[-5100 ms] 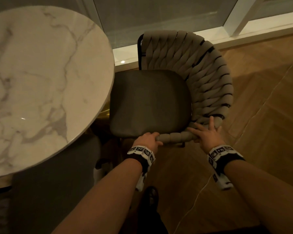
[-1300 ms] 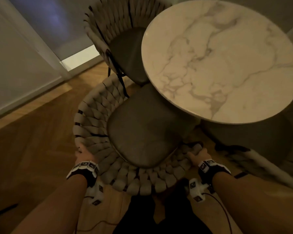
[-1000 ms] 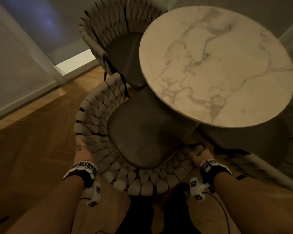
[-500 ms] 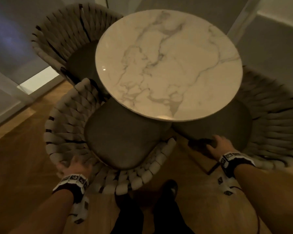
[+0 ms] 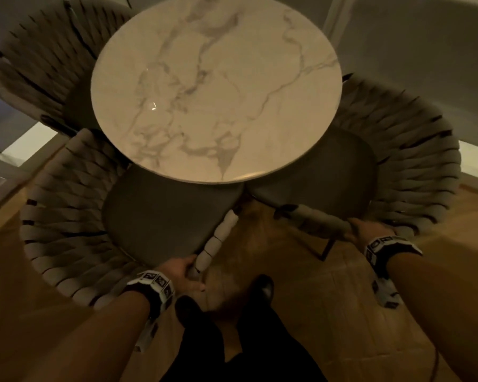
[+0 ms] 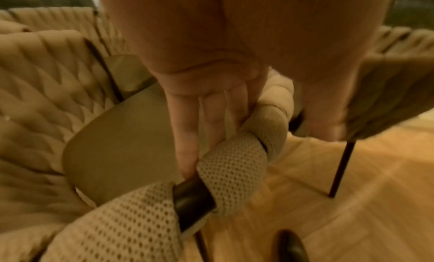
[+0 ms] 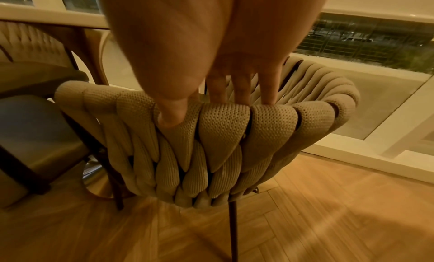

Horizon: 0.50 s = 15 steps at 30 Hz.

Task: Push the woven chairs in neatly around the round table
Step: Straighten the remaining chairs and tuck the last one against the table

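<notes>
Herringbone wooden floor (image 5: 287, 271), dim warm light, three chairs ringed round a marble top, one hand on each of the two nearer chairs.

At the round white marble surface (image 5: 215, 86), the left hand (image 5: 181, 274) curls its fingers (image 6: 187, 136) round the rim end of the near-left beige woven-rope chair (image 5: 66, 216), whose dark seat is already partly under the top. The right hand (image 5: 366, 230) grips the top rail of the right-side woven-rope chair (image 5: 414, 166), thumb in front and fingers (image 7: 241, 91) over the back; its seat is likewise partly under. A third woven chair (image 5: 33, 59) sits tucked at far left. The risk, as I judge it, is the two rim ends meeting in the narrow gap between them, since pushing both inward together could jam or twist them. A hard shove could also knock a seat or thin dark leg (image 7: 232, 229) against the pedestal, or scrape the floor.
</notes>
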Tool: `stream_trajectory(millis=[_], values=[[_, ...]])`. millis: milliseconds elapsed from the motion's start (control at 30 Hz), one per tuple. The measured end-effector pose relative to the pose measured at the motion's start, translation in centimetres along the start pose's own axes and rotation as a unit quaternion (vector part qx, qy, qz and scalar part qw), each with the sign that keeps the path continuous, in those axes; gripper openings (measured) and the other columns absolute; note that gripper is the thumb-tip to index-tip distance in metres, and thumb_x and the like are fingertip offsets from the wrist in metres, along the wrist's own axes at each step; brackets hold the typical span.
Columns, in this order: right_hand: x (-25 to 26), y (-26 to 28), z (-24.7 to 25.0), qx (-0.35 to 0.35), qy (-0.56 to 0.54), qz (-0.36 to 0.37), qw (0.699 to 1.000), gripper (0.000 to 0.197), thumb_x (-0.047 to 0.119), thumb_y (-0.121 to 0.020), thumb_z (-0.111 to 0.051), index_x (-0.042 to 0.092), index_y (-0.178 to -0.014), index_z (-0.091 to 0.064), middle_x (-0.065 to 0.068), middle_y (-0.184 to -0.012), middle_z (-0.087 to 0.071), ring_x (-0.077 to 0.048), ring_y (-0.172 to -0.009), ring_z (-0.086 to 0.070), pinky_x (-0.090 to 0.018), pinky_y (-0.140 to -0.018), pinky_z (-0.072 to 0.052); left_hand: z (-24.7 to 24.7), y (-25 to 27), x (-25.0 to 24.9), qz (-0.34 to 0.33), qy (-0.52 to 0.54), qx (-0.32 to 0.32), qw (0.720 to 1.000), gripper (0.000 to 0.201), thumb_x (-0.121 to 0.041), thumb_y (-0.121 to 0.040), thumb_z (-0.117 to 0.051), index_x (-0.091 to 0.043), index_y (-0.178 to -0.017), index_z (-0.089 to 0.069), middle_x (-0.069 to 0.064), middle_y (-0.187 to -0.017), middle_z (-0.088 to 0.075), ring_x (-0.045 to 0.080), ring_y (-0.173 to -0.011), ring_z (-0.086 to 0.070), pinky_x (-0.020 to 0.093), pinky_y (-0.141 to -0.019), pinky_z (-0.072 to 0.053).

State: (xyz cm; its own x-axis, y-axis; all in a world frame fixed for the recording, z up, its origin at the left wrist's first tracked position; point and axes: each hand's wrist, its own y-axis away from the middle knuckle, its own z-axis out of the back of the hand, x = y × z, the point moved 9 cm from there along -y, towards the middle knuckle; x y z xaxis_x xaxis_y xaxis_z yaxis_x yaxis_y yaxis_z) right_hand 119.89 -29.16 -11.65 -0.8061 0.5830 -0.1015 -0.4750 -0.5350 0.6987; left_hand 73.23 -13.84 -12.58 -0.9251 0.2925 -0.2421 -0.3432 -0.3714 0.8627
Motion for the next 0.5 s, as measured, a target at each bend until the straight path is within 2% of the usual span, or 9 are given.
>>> stream_trajectory(millis=[67, 167, 267, 367, 500], values=[[0.3, 0.0, 0.0, 0.005, 0.004, 0.002, 1.0, 0.047, 0.05, -0.093, -0.043, 0.031, -0.136, -0.037, -0.007, -0.133, -0.052, -0.032, -0.116, -0.054, -0.048, -0.097, -0.045, 0.3, -0.3, -0.6, 0.008, -0.077, -0.01, 0.997, 0.076, -0.055, -0.077, -0.064, -0.032, -0.143, -0.034, 0.006, -0.135, -0.055, 0.027, -0.12, -0.055, 0.04, -0.103, -0.046], [1.3, -0.4, -0.2, 0.012, 0.01, 0.011, 1.0, 0.041, 0.045, -0.096, -0.042, 0.026, -0.133, -0.042, -0.008, -0.131, -0.049, -0.033, -0.116, -0.052, -0.048, -0.096, -0.044, 0.2, -0.9, -0.4, 0.018, -0.126, -0.009, 0.992, 0.067, -0.054, -0.079, -0.058, -0.034, -0.14, -0.037, 0.007, -0.128, -0.057, 0.027, -0.114, -0.057, 0.04, -0.098, -0.049], [2.3, -0.1, -0.6, 0.015, 0.012, 0.016, 1.0, 0.043, 0.045, -0.096, -0.041, 0.026, -0.134, -0.041, -0.006, -0.132, -0.048, -0.033, -0.117, -0.051, -0.048, -0.096, -0.044, 0.5, -0.9, -0.7, 0.013, -0.134, -0.016, 0.991, 0.059, -0.051, -0.079, -0.057, -0.034, -0.134, -0.044, 0.006, -0.122, -0.06, 0.027, -0.109, -0.06, 0.039, -0.093, -0.051], [3.1, 0.2, -0.9, 0.008, 0.008, 0.023, 1.0, 0.038, 0.046, -0.095, -0.041, 0.027, -0.128, -0.045, -0.005, -0.125, -0.05, -0.032, -0.112, -0.053, -0.05, -0.095, -0.044, 0.7, -0.9, -1.2, 0.006, -0.132, -0.023, 0.991, 0.052, -0.047, -0.08, -0.059, -0.033, -0.13, -0.048, 0.004, -0.121, -0.061, 0.025, -0.108, -0.06, 0.039, -0.093, -0.051], [3.4, 0.4, -1.1, 0.017, 0.001, 0.007, 1.0, 0.037, 0.044, -0.095, -0.043, 0.024, -0.126, -0.045, -0.007, -0.124, -0.051, -0.032, -0.111, -0.053, -0.049, -0.095, -0.044, 0.9, -0.8, -0.9, 0.0, -0.133, -0.032, 0.991, 0.051, -0.043, -0.079, -0.064, -0.032, -0.127, -0.051, 0.003, -0.117, -0.063, 0.023, -0.104, -0.062, 0.038, -0.089, -0.053]])
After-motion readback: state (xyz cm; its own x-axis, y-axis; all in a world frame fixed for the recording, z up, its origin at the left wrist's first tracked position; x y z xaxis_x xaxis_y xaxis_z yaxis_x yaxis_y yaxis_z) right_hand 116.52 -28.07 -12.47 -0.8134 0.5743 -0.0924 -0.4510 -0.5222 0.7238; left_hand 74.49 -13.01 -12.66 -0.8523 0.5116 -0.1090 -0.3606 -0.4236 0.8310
